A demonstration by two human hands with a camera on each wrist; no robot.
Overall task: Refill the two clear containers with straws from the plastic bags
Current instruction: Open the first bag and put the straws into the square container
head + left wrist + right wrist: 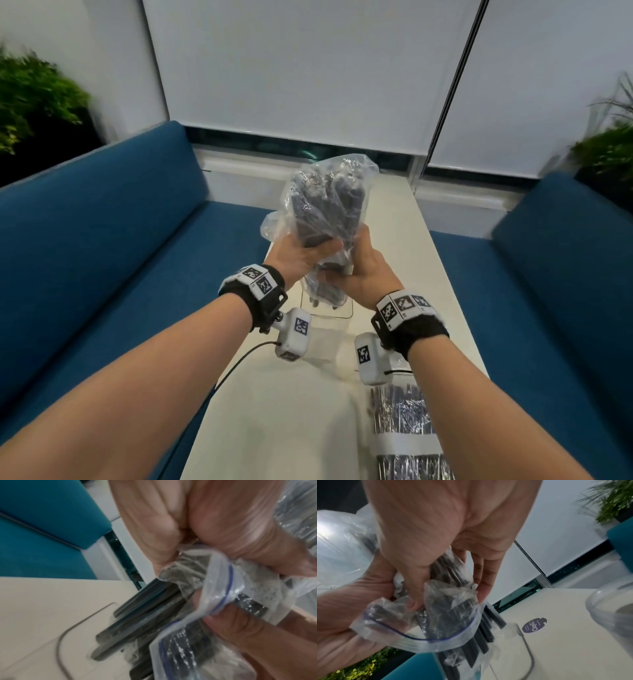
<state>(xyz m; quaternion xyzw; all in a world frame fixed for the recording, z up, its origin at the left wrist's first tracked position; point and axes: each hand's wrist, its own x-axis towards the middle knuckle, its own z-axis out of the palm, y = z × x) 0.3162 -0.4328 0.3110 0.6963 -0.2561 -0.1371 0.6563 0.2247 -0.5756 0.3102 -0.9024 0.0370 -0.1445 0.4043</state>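
Observation:
A clear zip bag (325,202) full of black straws is held mouth-down above a clear container (344,310) on the white table. My left hand (305,251) grips the bag's neck from the left, and my right hand (363,270) grips it from the right. In the left wrist view, black straws (145,609) stick out of the bag mouth (223,588) toward the container rim (68,635). The right wrist view shows straws (484,635) reaching down into the container (513,649). A second clear container (611,608) stands close by at the right.
A second bag of black straws (404,428) lies on the narrow white table (274,428) near its front right. Blue sofas (120,257) flank the table on both sides. Plants (606,154) stand in the corners. A purple sticker (534,626) marks the tabletop.

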